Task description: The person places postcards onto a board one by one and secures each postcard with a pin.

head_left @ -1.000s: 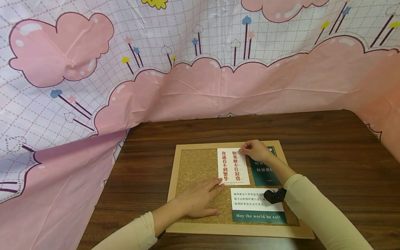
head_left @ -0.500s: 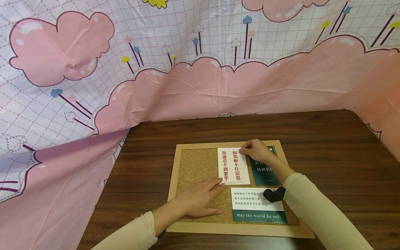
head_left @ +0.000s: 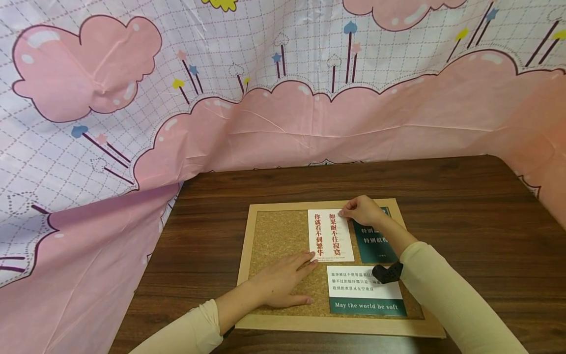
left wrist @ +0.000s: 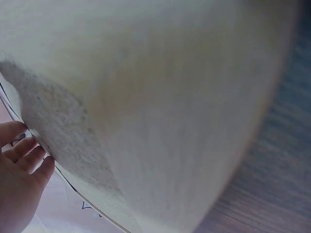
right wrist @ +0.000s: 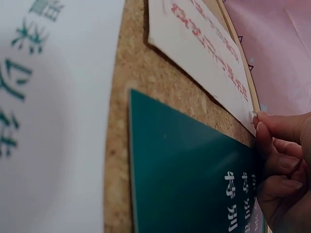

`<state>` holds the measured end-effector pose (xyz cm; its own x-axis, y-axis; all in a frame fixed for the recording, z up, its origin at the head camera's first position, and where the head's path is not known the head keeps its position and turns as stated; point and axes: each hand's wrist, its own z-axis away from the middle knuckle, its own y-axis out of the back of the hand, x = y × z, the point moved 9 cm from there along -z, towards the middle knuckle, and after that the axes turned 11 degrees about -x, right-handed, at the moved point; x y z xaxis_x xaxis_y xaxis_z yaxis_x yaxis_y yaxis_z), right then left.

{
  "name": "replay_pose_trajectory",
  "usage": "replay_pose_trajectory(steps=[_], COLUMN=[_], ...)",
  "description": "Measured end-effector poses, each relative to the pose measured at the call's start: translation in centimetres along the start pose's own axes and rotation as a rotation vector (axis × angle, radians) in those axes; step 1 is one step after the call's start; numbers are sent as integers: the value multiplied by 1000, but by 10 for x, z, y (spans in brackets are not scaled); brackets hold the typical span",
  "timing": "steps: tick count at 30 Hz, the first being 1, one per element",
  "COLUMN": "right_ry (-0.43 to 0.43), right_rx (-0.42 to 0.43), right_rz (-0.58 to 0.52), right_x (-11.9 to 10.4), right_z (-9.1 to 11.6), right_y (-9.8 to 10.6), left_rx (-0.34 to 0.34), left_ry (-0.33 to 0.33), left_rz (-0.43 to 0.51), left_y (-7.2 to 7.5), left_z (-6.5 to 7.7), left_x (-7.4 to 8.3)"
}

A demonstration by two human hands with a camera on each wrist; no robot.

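At the top right corner of a white card with red characters, my right hand pinches a small white pushpin between thumb and forefinger. Its other fingers curl over the dark green card, partly covering it. My left hand lies spread on the cork board, its fingertips on the white card's lower left corner. In the left wrist view, that hand shows at the left edge with its fingers extended. The card's right edge stands slightly off the cork in the right wrist view.
Below lies a white and green card reading "May the world be soft", partly under the right wrist's black device. A light wood frame borders the board on a dark wooden table. A pink patterned curtain hangs behind.
My right wrist and forearm have risen slightly, while the fingertips stay at the same card corner. The left hand and the cards have not visibly moved.
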<state>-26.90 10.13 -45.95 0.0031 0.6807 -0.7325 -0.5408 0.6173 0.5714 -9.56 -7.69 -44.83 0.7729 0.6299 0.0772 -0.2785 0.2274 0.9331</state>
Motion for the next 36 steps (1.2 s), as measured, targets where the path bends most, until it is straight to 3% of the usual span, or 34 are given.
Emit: replay_pose_trajectory(steps=[12,26,36], right_ry=[-6,-2,-6], right_rx=[21,4,28], right_rz=[-25,-144,-200], right_x=[2,8,14], right_z=[-1,-2,0], right_y=[1,1,2], left_rx=[2,36,29], left_ry=[0,-12,-15], left_rz=[7,-55,-26], left_y=[1,5,3], left_z=[0,0,0], left_x=[0,3,3])
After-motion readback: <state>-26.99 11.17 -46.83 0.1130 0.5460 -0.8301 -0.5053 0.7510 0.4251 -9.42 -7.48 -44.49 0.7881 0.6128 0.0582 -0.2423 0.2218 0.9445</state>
